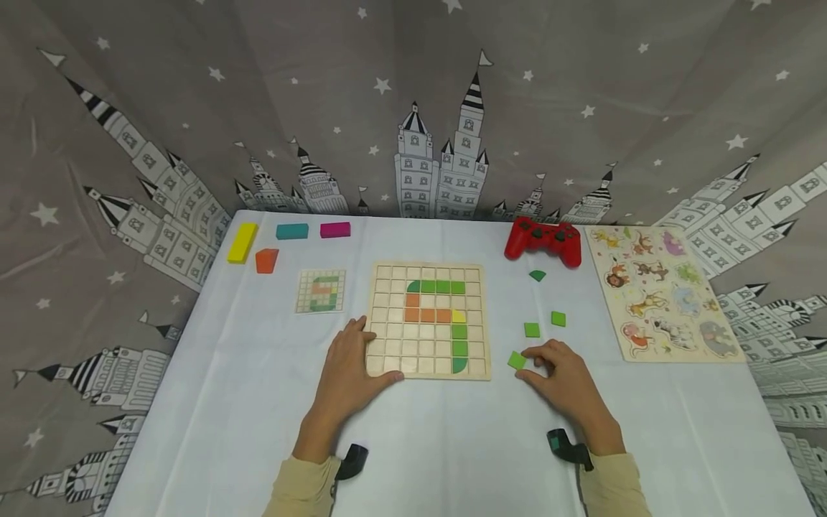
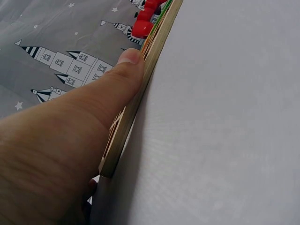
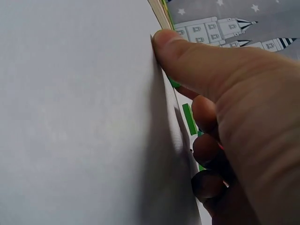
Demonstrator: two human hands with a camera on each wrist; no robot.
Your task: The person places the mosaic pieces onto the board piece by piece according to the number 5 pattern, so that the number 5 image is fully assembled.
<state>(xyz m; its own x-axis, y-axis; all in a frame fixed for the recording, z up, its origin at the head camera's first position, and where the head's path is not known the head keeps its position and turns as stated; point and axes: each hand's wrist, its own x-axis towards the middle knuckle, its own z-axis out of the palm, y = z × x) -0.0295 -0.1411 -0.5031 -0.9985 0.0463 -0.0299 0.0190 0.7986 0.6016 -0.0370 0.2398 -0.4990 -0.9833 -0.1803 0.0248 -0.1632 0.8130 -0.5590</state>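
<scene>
A green tile (image 1: 516, 360) is lying at my right hand's (image 1: 563, 379) curled fingertips; my left hand (image 1: 349, 367) is pressing flat on the board (image 1: 388, 362).

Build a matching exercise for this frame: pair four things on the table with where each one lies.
Things:
1. red game controller
2. yellow block
3. animal puzzle
4. pattern card

Places:
A. far left corner of the table, beside the orange block
B. right edge of the table
C. just left of the wooden grid board
D. far side, behind the loose green tiles

Pairs: 1-D, 2-A, 3-B, 4-C.

For context, the left hand rests on the board's near-left corner, and the right hand touches a green tile.
</scene>
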